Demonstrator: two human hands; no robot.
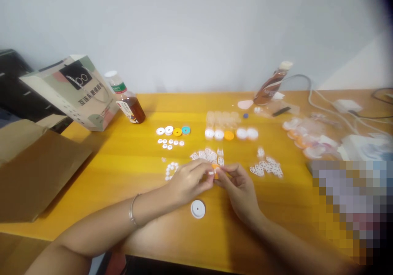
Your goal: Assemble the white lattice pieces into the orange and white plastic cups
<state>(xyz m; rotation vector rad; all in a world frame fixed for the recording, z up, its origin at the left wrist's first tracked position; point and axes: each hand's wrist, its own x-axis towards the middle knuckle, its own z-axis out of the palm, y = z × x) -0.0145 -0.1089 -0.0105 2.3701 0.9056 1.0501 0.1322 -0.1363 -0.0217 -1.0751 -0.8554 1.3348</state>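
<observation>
Both hands meet over the middle of the table. Between their fingertips is a small orange plastic part (216,171), mostly covered by the fingers. My left hand (190,180) pinches its left side, where a bit of white shows. My right hand (241,189) grips the right side with thumb and fingers. Just below them a white round disc (198,209) with a centre hole lies flat. Beyond the fingers is a pile of white openwork pieces (208,155). Small white round pieces (172,167) lie left of my left hand, and more openwork pieces (266,167) lie to the right.
Rows of white, yellow and blue discs (177,132) and white and orange discs (229,135) lie farther back. A tea bottle (133,109), a paper bag (89,90) and a cardboard box (39,172) stand left. Another bottle (270,87), cables and bagged parts (307,133) occupy the right.
</observation>
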